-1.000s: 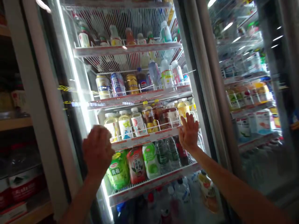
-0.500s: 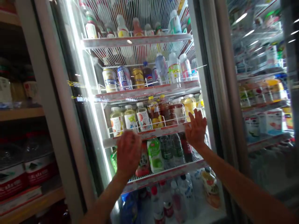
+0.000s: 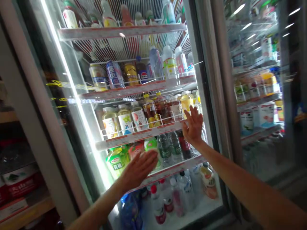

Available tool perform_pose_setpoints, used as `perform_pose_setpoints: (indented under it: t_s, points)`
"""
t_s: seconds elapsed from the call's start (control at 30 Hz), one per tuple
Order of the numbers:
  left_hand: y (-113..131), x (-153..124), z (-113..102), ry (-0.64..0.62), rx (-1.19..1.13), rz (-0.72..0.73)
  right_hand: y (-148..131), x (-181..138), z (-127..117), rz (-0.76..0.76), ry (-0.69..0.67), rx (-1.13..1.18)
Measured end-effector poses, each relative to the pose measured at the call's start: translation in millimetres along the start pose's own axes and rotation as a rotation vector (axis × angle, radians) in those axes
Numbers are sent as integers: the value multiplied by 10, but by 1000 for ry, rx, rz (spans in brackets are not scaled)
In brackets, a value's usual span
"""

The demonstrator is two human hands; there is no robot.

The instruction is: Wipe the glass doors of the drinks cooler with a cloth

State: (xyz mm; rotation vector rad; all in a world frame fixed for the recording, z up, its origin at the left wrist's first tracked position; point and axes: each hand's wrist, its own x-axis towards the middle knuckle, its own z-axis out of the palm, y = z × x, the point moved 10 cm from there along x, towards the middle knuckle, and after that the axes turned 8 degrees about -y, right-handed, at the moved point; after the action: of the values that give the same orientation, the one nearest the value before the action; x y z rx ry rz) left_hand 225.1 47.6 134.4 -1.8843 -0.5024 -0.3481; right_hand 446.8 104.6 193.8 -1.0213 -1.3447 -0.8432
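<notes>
My left hand (image 3: 142,166) is held out flat with its fingers stretched to the right, holding nothing. It covers part of a green-labelled drink bottle (image 3: 150,144) on the fourth shelf. My right hand (image 3: 194,125) is raised with fingers apart and also holds nothing. It overlaps the right end of the third shelf's price strip (image 3: 165,128), beside a yellow drink bottle (image 3: 186,101). Both hands are in front of a lit drinks fridge, with light reflections across its front. Whether either hand touches anything, I cannot tell.
Several cans and bottles, among them a gold can (image 3: 131,74), line the second shelf. Red-capped bottles (image 3: 157,204) stand at the fridge bottom. A thick metal door frame (image 3: 217,80) rises on the right, with another stocked fridge beyond. Wooden shelves (image 3: 28,212) are at left.
My left hand has turned from a blurred, curled pose to flat and stretched out, uncovering green bottles at left. My right hand stays raised. The whole view has shifted somewhat.
</notes>
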Motion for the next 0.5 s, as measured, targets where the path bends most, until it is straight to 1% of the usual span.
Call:
perform_pose_setpoints:
  t_s: [0.03, 0.07, 0.1, 0.13, 0.17, 0.2, 0.27, 0.3, 0.33, 0.37, 0.43, 0.47, 0.5]
  points:
    - [-18, -13, 4, 10, 0, -35, 3, 0, 8, 2, -10, 0]
    - [-142, -35, -35, 52, 4, -151, 6, 2, 14, 4, -18, -1]
    - [-303, -79, -96, 113, 10, -301, 10, 3, 17, 8, -23, -2]
    - [-410, -118, -148, 164, 17, -401, 16, 3, 18, 11, -27, -4]
    - [-429, -121, -175, 189, 21, -417, 22, 1, 15, 14, -27, -5]
    - [-365, -78, -167, 181, 20, -354, 26, -6, 9, 13, -26, -4]
    - [-133, 50, -94, 115, 10, -143, 13, -35, -5, -6, -27, 0]
    - [-66, 110, -63, 89, 9, -87, -2, -60, -11, -17, -30, 3]
    - [-83, 170, -58, 89, 16, -108, -25, -90, -16, -27, -36, 4]
    - [-182, 222, -82, 114, 33, -204, -66, -126, -13, -44, -47, 3]
    - [-424, 285, -154, 184, 70, -445, -223, -212, 31, -119, -101, -2]
    - [-477, 325, -171, 201, 82, -498, -327, -261, 64, -170, -135, -3]
    - [-464, 390, -165, 194, 87, -474, -436, -310, 96, -222, -163, 0]
